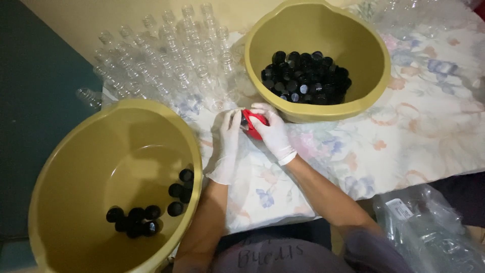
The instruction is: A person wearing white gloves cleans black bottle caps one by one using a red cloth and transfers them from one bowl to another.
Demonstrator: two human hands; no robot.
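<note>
Both forearms bare, reaching forward — gloved left hand (227, 146) upright, fingers raised; gloved right hand (273, 132) curled beside it, fingertips nearly meeting.

A dim corner, with a cloth-covered counter set against a pale wall.

The counter (424, 131) wears a white cloth printed with faded flowers in pink, blue and orange; its front edge hangs down toward the viewer. A cream-yellow wall (91, 15) runs along the far side, and a dark teal surface (35, 111) fills the left, with a lighter strip at the bottom corner. The light is weak and warm, brightest on the cloth, and the lower right falls into shadow.
</note>
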